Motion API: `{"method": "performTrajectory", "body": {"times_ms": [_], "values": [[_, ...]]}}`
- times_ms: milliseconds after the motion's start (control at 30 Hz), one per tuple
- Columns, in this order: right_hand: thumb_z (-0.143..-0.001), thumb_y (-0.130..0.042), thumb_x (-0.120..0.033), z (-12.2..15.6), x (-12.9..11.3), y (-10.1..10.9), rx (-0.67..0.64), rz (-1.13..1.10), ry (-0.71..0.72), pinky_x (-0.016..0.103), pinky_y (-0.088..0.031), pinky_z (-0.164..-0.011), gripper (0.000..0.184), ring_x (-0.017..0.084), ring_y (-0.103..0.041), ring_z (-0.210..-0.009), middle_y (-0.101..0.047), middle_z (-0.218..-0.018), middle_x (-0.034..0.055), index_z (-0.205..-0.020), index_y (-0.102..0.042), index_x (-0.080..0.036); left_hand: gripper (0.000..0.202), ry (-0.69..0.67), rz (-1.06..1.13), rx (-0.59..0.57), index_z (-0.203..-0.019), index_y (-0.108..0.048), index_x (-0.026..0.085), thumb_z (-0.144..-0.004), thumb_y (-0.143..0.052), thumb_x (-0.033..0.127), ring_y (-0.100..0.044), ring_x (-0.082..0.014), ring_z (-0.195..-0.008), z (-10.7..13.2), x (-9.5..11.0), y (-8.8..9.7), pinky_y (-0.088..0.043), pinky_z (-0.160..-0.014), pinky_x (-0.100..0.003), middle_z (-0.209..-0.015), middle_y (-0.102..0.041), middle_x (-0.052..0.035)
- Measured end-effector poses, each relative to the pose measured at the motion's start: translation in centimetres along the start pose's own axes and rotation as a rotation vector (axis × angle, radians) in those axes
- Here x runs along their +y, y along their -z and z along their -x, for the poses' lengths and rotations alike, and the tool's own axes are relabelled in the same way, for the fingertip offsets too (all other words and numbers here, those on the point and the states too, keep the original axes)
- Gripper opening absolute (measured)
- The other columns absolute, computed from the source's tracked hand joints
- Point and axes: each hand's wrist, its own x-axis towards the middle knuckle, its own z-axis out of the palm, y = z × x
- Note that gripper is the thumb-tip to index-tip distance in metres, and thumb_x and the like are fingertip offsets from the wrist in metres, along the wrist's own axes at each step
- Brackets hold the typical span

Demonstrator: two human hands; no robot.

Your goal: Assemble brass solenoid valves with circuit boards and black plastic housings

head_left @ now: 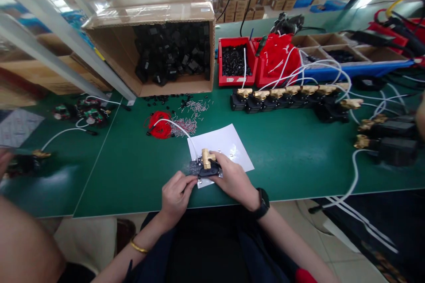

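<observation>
A small black valve body with a brass fitting (206,163) lies on a white sheet of paper (229,143) near the front edge of the green table (282,150). My right hand (234,179), with a black watch on the wrist, grips the valve from the right side. My left hand (175,194), a gold bangle on its wrist, is closed in a pinch at the valve's left end; what the fingertips hold is too small to make out. A white cable runs from the valve toward a red coil of wire (160,124).
An open cardboard box of black parts (172,53) lies on its side at the back. Red bins (234,62) stand beside it. A row of finished brass-and-black valves (285,97) with white cables sits right. Loose small pins (191,117) are scattered mid-table. Another person's arm (23,239) is at left.
</observation>
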Motion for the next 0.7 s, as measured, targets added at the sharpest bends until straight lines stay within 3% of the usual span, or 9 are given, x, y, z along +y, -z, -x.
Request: {"method": "performTrajectory", "body": {"times_ms": [133,267,700], "values": [[-0.075,-0.066,-0.019,-0.6,-0.7,-0.5,0.011,-0.004,-0.069,0.037,-0.050,-0.085,0.053,0.024,-0.059,-0.105,-0.059,-0.119,0.0078,-0.123,-0.043,-0.021,0.009,-0.105,-0.171,-0.028,-0.085,-0.066,0.015,-0.084,-0.058,0.016,-0.051,-0.0114,-0.057,0.5,-0.6,0.3,-0.040,-0.054,-0.023,-0.062,-0.057,-0.0013],[-0.075,-0.066,-0.020,-0.1,-0.9,-0.9,0.023,0.022,-0.100,0.037,-0.050,-0.084,0.053,0.025,-0.059,-0.105,-0.058,-0.120,0.0084,-0.123,-0.043,-0.022,0.008,-0.164,-0.213,0.068,-0.087,-0.067,0.017,-0.081,-0.062,0.016,-0.048,-0.0098,-0.052,0.8,-1.2,0.7,-0.038,-0.051,-0.022,-0.058,-0.055,0.0009],[-0.074,-0.068,-0.022,0.0,-1.2,-0.7,-0.003,0.047,-0.145,0.038,-0.050,-0.081,0.055,0.026,-0.060,-0.102,-0.059,-0.118,0.0076,-0.122,-0.043,-0.022,0.009,-0.050,-0.016,0.048,-0.086,-0.068,0.014,-0.083,-0.060,0.016,-0.054,-0.0103,-0.053,0.0,-1.1,0.4,-0.044,-0.051,-0.021,-0.063,-0.063,-0.0020]]}}
